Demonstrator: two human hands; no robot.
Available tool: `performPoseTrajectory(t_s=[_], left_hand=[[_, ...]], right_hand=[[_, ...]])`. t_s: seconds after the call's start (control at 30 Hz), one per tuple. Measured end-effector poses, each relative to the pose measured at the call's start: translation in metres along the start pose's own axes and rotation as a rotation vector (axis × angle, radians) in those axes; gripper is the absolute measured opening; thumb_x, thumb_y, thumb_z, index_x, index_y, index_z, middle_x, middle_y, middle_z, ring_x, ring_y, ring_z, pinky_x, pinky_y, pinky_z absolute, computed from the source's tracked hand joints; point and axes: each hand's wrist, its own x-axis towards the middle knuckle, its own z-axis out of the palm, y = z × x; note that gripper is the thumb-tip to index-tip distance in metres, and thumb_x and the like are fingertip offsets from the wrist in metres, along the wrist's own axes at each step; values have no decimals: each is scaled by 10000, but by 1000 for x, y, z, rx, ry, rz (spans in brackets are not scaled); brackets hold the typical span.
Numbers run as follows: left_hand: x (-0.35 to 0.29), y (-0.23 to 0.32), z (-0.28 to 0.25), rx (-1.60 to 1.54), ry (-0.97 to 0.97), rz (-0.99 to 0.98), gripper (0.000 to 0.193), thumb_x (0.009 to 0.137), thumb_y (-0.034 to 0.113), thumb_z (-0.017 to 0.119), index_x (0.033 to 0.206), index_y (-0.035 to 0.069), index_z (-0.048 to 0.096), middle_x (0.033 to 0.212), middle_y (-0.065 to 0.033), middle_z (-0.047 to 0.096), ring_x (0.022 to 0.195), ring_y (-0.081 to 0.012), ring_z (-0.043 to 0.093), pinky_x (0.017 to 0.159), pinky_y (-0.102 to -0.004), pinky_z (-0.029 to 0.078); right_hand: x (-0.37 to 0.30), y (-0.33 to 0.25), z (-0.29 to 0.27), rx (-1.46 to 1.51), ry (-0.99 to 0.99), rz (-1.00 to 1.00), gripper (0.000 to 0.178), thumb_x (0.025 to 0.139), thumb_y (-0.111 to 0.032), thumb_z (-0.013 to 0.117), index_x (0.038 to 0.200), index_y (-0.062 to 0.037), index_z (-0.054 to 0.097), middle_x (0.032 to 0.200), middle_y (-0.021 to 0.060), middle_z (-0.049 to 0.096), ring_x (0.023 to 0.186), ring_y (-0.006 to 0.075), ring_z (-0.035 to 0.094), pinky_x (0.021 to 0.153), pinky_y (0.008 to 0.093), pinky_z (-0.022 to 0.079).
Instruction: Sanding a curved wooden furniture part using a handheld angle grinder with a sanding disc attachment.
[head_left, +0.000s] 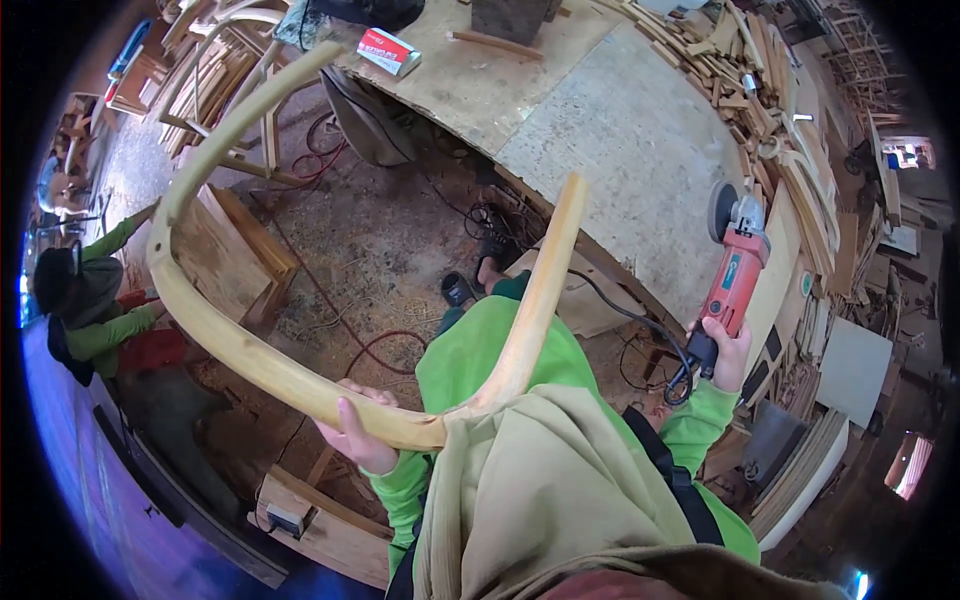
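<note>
A long, pale, bent wooden rail (262, 362), shaped like a wide U, reaches from the upper left round to my front and rises again near the table edge. My left hand (362, 437) is closed around its near curve. The rail lies against my green clothing, and a beige cloth (560, 470) over my front hides part of the bend. To the right, my right hand (731, 352) grips the rear of a red angle grinder (733, 285). Its round disc (721, 211) sits at the far end, above the worktable; whether it is spinning I cannot tell.
A worktable (610, 130) bears a red-and-white box (388, 52). Wood offcuts (745, 60) pile along its right side. The grinder's black cord (628, 315) loops below. A red hose (385, 350) crosses the dusty floor. At left, a person in green sleeves (105, 335) is near wooden panels (215, 255).
</note>
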Motion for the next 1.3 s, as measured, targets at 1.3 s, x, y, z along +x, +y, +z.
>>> performPoseTrajectory(t_s=[1.3], left_hand=[[202, -320, 176, 68, -99, -325, 428, 877, 330, 659, 1104, 48, 430, 738, -123, 571, 500, -246, 596, 446, -375, 525]], right_hand=[[76, 45, 57, -343, -375, 151, 439, 666, -25, 760, 1058, -7, 563, 935, 36, 630, 820, 115, 599, 763, 286, 502]])
